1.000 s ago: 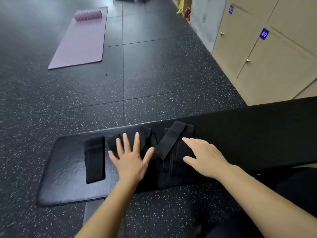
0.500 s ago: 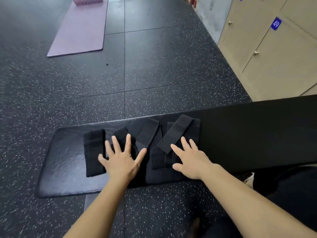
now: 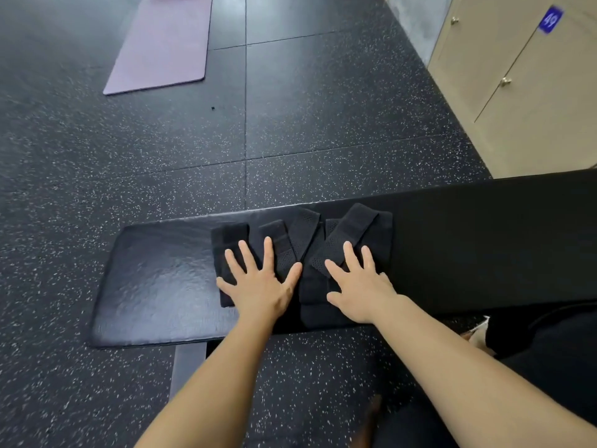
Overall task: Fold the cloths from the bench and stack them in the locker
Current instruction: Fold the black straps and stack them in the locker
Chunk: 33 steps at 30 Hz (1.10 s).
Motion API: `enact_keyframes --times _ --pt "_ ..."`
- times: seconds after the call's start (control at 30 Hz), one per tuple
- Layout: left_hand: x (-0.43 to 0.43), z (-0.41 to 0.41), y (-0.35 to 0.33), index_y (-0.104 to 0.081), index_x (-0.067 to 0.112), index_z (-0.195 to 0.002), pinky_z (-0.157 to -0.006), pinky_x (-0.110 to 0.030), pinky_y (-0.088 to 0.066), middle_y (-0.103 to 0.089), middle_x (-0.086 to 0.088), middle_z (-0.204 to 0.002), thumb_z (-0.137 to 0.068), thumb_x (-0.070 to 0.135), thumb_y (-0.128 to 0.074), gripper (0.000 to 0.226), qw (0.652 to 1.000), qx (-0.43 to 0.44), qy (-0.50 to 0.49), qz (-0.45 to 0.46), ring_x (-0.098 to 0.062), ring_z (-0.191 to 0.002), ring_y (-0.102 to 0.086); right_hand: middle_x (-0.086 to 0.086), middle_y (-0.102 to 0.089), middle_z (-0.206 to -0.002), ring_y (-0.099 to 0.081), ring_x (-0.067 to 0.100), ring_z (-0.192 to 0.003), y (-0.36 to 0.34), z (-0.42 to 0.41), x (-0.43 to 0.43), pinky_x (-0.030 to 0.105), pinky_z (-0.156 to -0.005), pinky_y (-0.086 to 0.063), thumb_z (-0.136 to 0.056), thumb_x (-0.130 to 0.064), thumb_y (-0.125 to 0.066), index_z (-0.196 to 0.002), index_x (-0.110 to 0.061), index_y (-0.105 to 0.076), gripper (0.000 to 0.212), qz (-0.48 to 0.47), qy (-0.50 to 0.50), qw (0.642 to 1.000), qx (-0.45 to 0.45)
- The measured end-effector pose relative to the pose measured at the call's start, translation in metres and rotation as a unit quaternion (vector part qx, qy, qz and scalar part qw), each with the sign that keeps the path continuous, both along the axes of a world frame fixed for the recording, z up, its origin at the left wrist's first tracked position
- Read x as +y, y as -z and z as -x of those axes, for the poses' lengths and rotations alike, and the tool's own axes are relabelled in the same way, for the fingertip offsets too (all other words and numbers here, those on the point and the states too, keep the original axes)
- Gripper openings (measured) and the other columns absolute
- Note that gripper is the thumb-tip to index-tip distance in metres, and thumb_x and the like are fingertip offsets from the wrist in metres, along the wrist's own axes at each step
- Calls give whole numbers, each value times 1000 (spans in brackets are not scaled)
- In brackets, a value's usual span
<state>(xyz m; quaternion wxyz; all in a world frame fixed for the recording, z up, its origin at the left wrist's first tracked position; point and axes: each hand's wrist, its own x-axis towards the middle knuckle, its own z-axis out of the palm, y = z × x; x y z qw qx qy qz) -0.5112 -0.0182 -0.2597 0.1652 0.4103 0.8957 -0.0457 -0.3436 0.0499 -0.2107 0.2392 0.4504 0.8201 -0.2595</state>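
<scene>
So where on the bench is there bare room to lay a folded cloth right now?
Two bare patches on the bench: its glossy left end, bordered by the leftmost cloth, and the long stretch right of the cloths. The middle is crowded: overlapping cloths under the flat left hand and right hand.

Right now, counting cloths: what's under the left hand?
Black cloths on the bench; the left hand lies flat on them. Its palm hides how many overlap there.

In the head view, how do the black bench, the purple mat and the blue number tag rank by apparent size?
Largest to smallest:
black bench
purple mat, though the top edge crops it
blue number tag
</scene>
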Motion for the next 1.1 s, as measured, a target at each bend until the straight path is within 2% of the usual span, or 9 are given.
enact_keyframes --times 0.3,0.6,0.93,1.03,1.1 --pt "31 -73 -2 17 41 -151 -111 -68 -5 22 -9 -161 -84 82 -9 82 999 -41 -13 -1 -37 -146 24 3 30 -157 24 34 -144 -3 -56 21 58 -114 -18 -101 -38 -38 -154 -35 -2 64 -6 60 998 2" --pt "80 -170 -11 11 34 -154 -111 -64 -10 18 -8 -163 -97 64 -14 69 994 -78 78 -8 -32 -148 19 1 23 -160 21 30 -146 -4 -139 57 53 -116 -22 -102 -28 -37 -154 -31 -7 61 -24 101 995 0" --pt "104 -216 -20 9 36 -154 -111 -64 -12 16 -8 -163 -101 53 -15 60 991 -99 89 3 -32 -149 17 1 17 -161 18 30 -147 0 -187 71 52 -117 -16 -100 -20 -38 -153 -31 -15 58 -57 137 989 26" --pt "108 -217 -25 5 35 -154 -113 -62 -7 10 -10 -164 -102 51 -17 59 992 -88 96 -3 -31 -150 12 2 5 -163 10 26 -149 -2 -191 68 47 -118 -16 -99 -17 -38 -152 -28 -22 56 -79 167 980 77" --pt "112 -218 -30 -3 33 -155 -114 -59 -4 3 -12 -164 -102 50 -21 58 991 -65 116 -27 -30 -150 7 3 -16 -161 -5 21 -149 -6 -195 67 39 -115 -22 -98 -15 -40 -149 -24 -32 52 -127 219 957 139"
